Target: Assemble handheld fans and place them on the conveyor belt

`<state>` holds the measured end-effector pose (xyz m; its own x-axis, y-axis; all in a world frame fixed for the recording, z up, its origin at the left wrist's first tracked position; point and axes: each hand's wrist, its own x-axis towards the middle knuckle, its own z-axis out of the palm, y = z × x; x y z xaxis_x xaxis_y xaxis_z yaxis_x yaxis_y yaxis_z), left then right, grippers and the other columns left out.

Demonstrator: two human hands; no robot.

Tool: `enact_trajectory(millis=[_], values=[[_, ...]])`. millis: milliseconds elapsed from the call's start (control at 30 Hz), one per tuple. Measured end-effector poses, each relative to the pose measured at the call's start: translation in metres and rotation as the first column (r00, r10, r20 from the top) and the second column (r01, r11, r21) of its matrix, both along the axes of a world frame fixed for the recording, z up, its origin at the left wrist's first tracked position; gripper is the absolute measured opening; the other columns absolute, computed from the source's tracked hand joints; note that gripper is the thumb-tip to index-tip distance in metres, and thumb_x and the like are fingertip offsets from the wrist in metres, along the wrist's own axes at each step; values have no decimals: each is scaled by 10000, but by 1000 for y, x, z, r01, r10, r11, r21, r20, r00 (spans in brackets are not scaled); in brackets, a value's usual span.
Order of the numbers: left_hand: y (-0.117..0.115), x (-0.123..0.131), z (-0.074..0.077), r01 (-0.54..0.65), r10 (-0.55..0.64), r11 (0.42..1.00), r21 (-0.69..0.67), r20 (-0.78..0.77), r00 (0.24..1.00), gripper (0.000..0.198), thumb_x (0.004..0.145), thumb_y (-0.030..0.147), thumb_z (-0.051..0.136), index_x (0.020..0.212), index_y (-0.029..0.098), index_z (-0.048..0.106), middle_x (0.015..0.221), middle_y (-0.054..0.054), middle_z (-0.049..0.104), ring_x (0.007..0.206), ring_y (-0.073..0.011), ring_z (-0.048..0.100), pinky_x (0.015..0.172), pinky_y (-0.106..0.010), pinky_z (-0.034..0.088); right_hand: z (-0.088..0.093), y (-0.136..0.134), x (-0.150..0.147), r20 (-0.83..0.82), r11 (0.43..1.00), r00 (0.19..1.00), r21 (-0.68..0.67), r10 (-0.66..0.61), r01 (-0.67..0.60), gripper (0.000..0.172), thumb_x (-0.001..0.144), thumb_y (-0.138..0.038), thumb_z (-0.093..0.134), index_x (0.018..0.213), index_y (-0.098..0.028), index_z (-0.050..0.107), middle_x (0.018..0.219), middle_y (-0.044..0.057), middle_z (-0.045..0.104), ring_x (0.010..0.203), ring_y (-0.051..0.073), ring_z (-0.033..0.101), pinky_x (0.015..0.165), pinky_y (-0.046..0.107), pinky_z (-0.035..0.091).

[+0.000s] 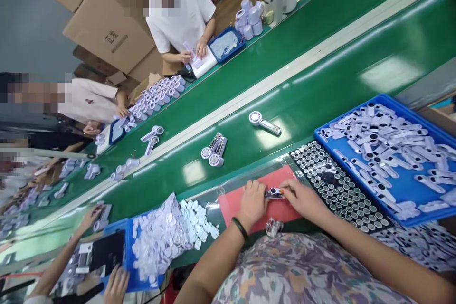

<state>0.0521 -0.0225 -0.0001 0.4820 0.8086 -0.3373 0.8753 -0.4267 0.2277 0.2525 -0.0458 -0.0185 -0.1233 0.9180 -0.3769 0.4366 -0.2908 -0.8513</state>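
Note:
Over a red mat (228, 204), both hands hold one small pale handle cover (273, 193) with a round black spot on it. My left hand (253, 202), a dark bangle at its wrist, closes its fingers on the left end. At the right end, my right hand (299, 195) pinches it with thumb and fingertips, which hide part of the piece. Right of the mat lies a black sheet (329, 178) with rows of round silver-rimmed discs. Crumpled clear plastic (274, 227) lies at the mat's near edge.
A blue tray (402, 197) of similar covers stands at right. Handheld fan bodies (265, 123) lie on the green conveyor belt (313, 104). To the left are a bag of pale parts (162, 228) and a co-worker's hands (117, 285). Other people sit across the belt.

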Motion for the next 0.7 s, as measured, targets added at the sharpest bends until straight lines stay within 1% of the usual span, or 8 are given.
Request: enact_trajectory(millis=[133, 233, 300, 367, 433, 533, 600, 700], values=[[4, -9, -7, 13, -1, 999, -40, 289, 957, 449, 820, 452, 691, 1166, 199, 556, 1124, -75, 589, 1051, -250, 489, 894, -403, 414, -3, -6, -28, 247, 993, 963, 11, 108, -114, 167, 955, -330, 414, 939, -232, 548, 820, 29, 684, 750, 214, 642, 616, 299, 366], [0, -15, -11, 25, -3, 999, -45, 440, 898, 295, 874, 421, 635, 1076, 207, 620, 1051, -69, 624, 1021, -233, 510, 912, -397, 404, 2, -6, -36, 377, 983, 911, 2, 167, -181, 163, 974, -299, 410, 925, -224, 546, 773, 33, 671, 721, 214, 637, 570, 293, 308], [-5, -16, -15, -11, 29, 999, -40, 478, 878, 175, 912, 346, 588, 1006, 213, 653, 1001, -62, 638, 996, -223, 517, 907, -392, 403, 5, -6, -36, 398, 977, 896, 1, 194, -212, 162, 978, -301, 425, 915, -229, 555, 769, 20, 665, 708, 205, 628, 567, 290, 299], [-7, -14, -19, -54, 63, 998, -32, 498, 865, 136, 913, 304, 588, 973, 215, 671, 972, -55, 645, 979, -215, 519, 909, -390, 406, 5, -6, -35, 423, 973, 886, 38, 191, -227, 170, 978, -306, 442, 904, -237, 579, 810, 13, 660, 725, 193, 617, 587, 287, 319], [-7, -12, -23, -82, 82, 996, -23, 501, 862, 121, 901, 291, 609, 957, 219, 688, 962, -50, 650, 976, -212, 518, 923, -397, 405, 2, -6, -33, 479, 969, 866, 111, 143, -221, 171, 966, -322, 480, 905, -242, 619, 872, 29, 640, 788, 197, 607, 640, 290, 363], [-4, -10, -25, -77, 80, 997, -25, 493, 866, 111, 889, 279, 629, 944, 225, 709, 965, -50, 654, 994, -214, 521, 945, -410, 410, -9, -4, -28, 516, 974, 856, 177, 27, -138, 158, 911, -374, 586, 960, -250, 670, 966, 59, 600, 919, 229, 585, 750, 317, 417], [-4, -10, -25, -73, 76, 997, -25, 510, 857, 103, 876, 268, 648, 940, 227, 717, 981, -50, 655, 1024, -218, 521, 971, -418, 417, -17, -2, -22, 482, 983, 876, 158, 10, -98, 201, 882, -411, 627, 1010, -267, 685, 1014, 59, 599, 987, 249, 572, 807, 347, 431], [-7, -9, -23, -120, 105, 993, -9, 546, 831, 94, 854, 247, 672, 933, 226, 717, 996, -50, 660, 1077, -230, 512, 1023, -443, 412, -23, -4, -13, 378, 973, 923, 175, 72, -148, 231, 892, -413, 609, 1072, -293, 691, 1093, 46, 614, 1055, 249, 556, 908, 387, 426]])
